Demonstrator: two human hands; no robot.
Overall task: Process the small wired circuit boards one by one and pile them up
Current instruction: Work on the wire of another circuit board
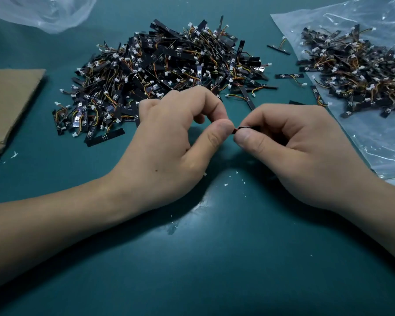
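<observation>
**A:** Teal desk nearest us, with white flecks scattered on it, on the near side of the central pile. Which step is this?

**B:** One piece is mid-processing, I judge. Just in front of the pile the left hand and right hand meet. Each pinches an end of a single circuit board between thumb and forefinger, with the other fingers curled. What they do to it is hidden.

**A:** And next?

**B:** Likely finish this one, let it go onto a pile, and pick a fresh one. Which heap is the finished one I cannot tell. Right of the pile, a second heap lies on a clear plastic bag, with a few strays between. Left of the pile lies cardboard.
</observation>
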